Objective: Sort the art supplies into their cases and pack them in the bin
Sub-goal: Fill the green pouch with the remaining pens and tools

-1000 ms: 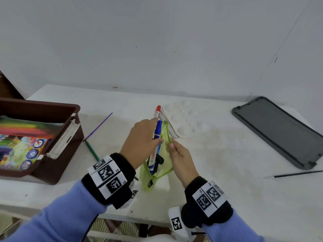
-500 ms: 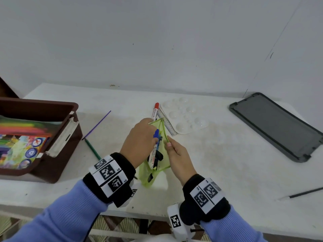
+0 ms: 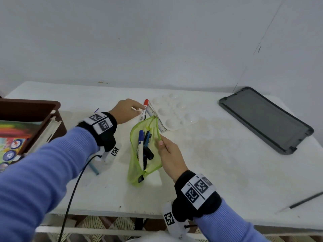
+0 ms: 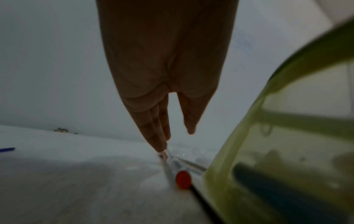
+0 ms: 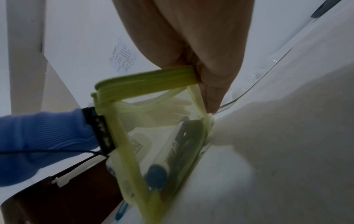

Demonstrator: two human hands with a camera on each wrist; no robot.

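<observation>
A lime-green mesh pouch (image 3: pixel 138 165) lies on the white table with its mouth wide open. Inside are a blue-capped marker (image 3: pixel 140 144), other pens and dark items. My right hand (image 3: pixel 160 142) pinches the pouch's right rim and holds it up; the right wrist view shows the rim (image 5: pixel 153 80) under my thumb. My left hand (image 3: pixel 139 110) is past the pouch's far end. Its fingers are straight and hold nothing, with the fingertips (image 4: pixel 161 149) touching the red-capped marker (image 3: pixel 145 106) that lies beside a clear ruler (image 3: pixel 153 114).
A brown bin (image 3: pixel 31 106) with colourful cases stands at the left edge. A white paint palette (image 3: pixel 176 112) sits behind the pouch, and a dark grey lid (image 3: pixel 265 119) at the far right. A teal pen (image 3: pixel 94 169) lies under my left forearm, and a dark pencil (image 3: pixel 304 200) at the right front.
My left hand has let the blue marker drop into the pouch and has reached forward to the red-capped marker. My right hand still holds the pouch, which now lies lower and wider open.
</observation>
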